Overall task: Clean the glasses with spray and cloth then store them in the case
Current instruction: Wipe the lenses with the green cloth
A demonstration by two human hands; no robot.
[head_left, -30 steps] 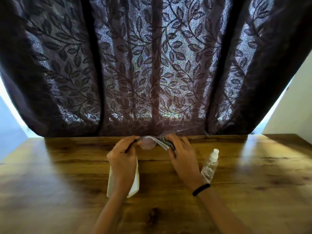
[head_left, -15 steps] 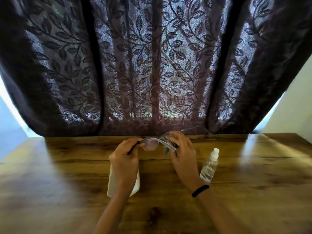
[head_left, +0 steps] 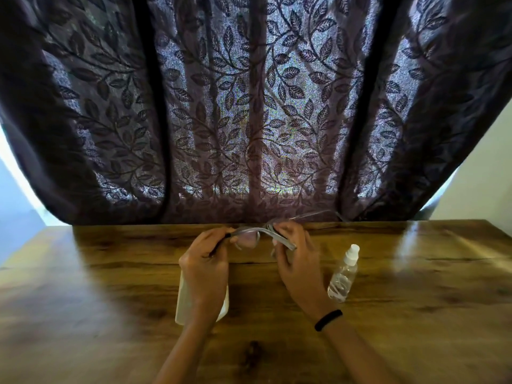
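I hold a pair of thin grey-framed glasses (head_left: pixel 250 236) above the wooden table (head_left: pixel 110 286), between both hands. My left hand (head_left: pixel 203 263) pinches the left end of the frame and its dark temple tip. My right hand (head_left: pixel 297 261) grips the right side, with one temple sticking out over its fingers and the other reaching back toward the curtain. A clear spray bottle (head_left: pixel 343 274) with a white nozzle lies on the table just right of my right hand. A white case or cloth (head_left: pixel 182 303) lies under my left wrist, mostly hidden; I cannot tell which it is.
A dark leaf-patterned curtain (head_left: pixel 249 120) hangs right behind the table's far edge. A pale wall (head_left: pixel 479 173) stands at the back right. A black band sits on my right wrist (head_left: pixel 328 320).
Both hands have turned the glasses a little; a temple now lies across my right fingers. The bottle and the white thing have not moved.
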